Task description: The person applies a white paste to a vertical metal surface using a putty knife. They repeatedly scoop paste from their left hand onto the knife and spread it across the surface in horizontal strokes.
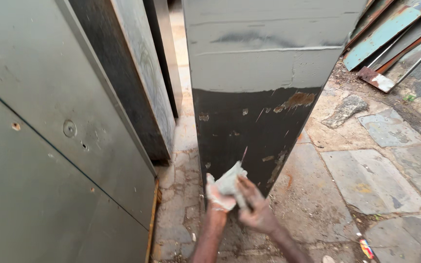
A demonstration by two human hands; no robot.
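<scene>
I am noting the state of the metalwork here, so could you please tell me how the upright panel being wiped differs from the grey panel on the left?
The upright panel is grey above and black below, with chipped, rusty patches; the left grey panel is one even grey with small holes. The upright panel has both hands, left hand and right hand, pressing a pale rag to its lower end; the left grey panel is untouched. Both stand on the stone paving.

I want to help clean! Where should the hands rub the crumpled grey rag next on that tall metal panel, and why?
Probably slide the crumpled grey rag, held by both the left hand and right hand, upward over the tall dark metal panel: rusty chipped patches sit above where it presses now.
</scene>
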